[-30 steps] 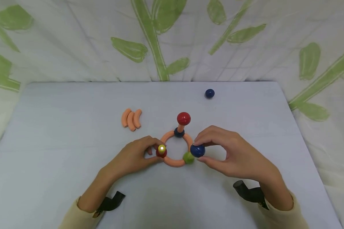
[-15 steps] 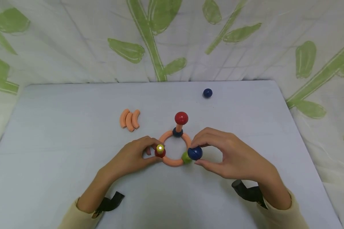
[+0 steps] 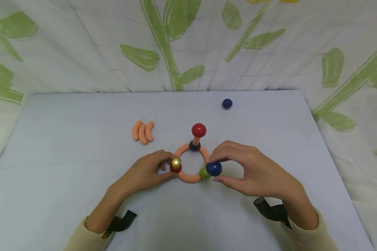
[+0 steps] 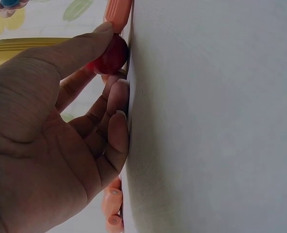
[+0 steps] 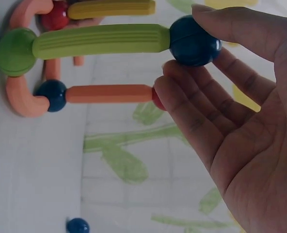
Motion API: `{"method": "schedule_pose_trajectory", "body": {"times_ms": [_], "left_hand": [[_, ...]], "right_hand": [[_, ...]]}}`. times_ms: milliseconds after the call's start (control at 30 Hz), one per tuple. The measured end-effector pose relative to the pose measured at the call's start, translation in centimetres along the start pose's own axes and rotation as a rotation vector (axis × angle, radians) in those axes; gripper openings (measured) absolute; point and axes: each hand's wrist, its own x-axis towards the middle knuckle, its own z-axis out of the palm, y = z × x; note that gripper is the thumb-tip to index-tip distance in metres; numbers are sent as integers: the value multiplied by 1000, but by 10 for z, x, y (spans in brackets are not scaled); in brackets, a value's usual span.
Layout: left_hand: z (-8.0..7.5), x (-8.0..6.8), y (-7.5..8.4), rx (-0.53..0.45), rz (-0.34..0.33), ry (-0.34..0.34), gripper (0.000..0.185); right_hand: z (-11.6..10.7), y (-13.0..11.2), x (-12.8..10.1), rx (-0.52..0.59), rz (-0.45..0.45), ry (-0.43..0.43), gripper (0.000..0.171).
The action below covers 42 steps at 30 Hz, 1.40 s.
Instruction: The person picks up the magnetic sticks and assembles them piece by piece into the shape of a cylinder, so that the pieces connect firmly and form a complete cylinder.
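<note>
A flat ring of curved orange rods (image 3: 190, 178) lies on the table, joined by balls. My left hand (image 3: 146, 170) pinches the red ball (image 4: 113, 56) at the ring's left; a yellow rod (image 4: 29, 47) stands upright from that ball. With thumb and fingers, my right hand (image 3: 257, 170) grips a blue ball (image 3: 214, 168). That ball touches the top of an upright green rod (image 5: 102, 41), which rises from the green ball (image 5: 16, 51) of the ring. At the ring's far side, a dark blue ball (image 3: 194, 145) bears an orange rod (image 5: 109, 93) topped by a red ball (image 3: 199, 130).
Three loose curved orange rods (image 3: 142, 133) lie side by side, left of the ring and farther back. A spare blue ball (image 3: 227, 103) sits near the table's back edge. Behind the white table (image 3: 66, 153) hangs a cloth (image 3: 97, 69) with green leaf patterns.
My right hand and the blue ball have shifted slightly left and toward me, then stayed almost still. The left hand keeps its grip on the red ball. The head view has shifted a little.
</note>
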Motion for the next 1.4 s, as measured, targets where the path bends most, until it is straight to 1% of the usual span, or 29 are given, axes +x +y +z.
{"method": "schedule_pose_trajectory", "body": {"times_ms": [400, 500, 733, 933, 1133, 1400], "left_hand": [[1, -1, 3, 26, 4, 9, 36], [1, -1, 3, 32, 7, 10, 37], [2, -1, 5, 25, 7, 5, 37], [2, -2, 7, 35, 2, 5, 36], [5, -2, 10, 50, -1, 19, 35], [8, -3, 13, 57, 7, 47, 35]], "right_hand": [[0, -1, -1, 11, 29, -17, 41], [0, -1, -1, 9, 21, -16, 41], [0, -2, -1, 1, 49, -23, 42], [0, -2, -1, -4, 32, -19, 44], [-2, -1, -2, -6, 45, -28, 45], [-4, 1, -2, -50, 49, -10, 44]]}}
